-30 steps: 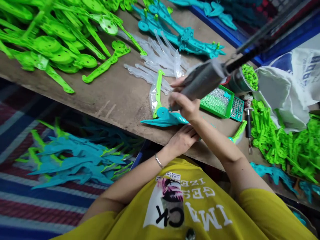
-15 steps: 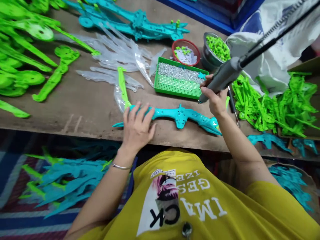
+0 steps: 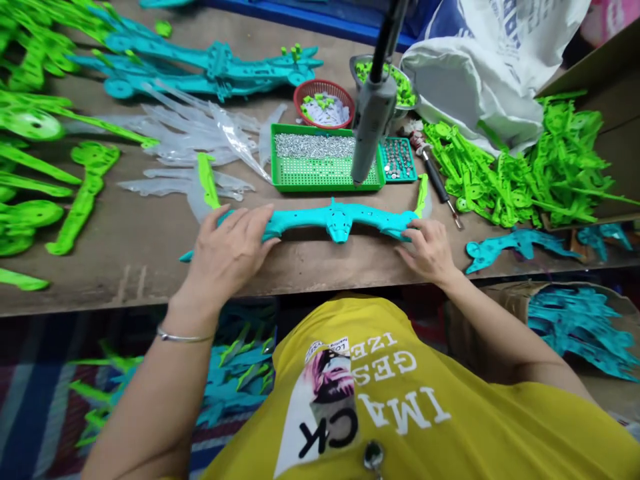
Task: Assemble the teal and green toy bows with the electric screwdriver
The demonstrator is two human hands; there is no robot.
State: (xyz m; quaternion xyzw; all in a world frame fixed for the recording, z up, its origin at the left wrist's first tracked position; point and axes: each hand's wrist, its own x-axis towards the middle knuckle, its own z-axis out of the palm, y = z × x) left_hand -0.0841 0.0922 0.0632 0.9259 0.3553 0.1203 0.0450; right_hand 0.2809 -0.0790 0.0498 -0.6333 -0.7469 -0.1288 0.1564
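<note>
A turquoise bow-shaped plastic part (image 3: 310, 220) lies near the table's front edge, a small ridged block at its middle. My left hand (image 3: 227, 247) is closed over its left end, thumb along the near side. At the right end, my right hand (image 3: 427, 250) grips the part between thumb and fingers. Bright green pieces (image 3: 207, 180) with clear plastic stick up behind both ends. A grey electric screwdriver (image 3: 373, 123) hangs free over the green tray (image 3: 277, 187) of silver screws; neither hand touches it.
Beside the tray stand a small turquoise tray (image 3: 413, 175), a red basket (image 3: 300, 110) and a metal bowl (image 3: 360, 63). A black-handled screwdriver (image 3: 437, 177) lies before the green parts heap (image 3: 505, 180). Clear plastic blades (image 3: 200, 127) and more green parts (image 3: 83, 193) spread leftward.
My right hand has let go of the electric screwdriver and taken the right end of the turquoise part. The screwdriver now hangs upright. My left hand stays on the left end.
</note>
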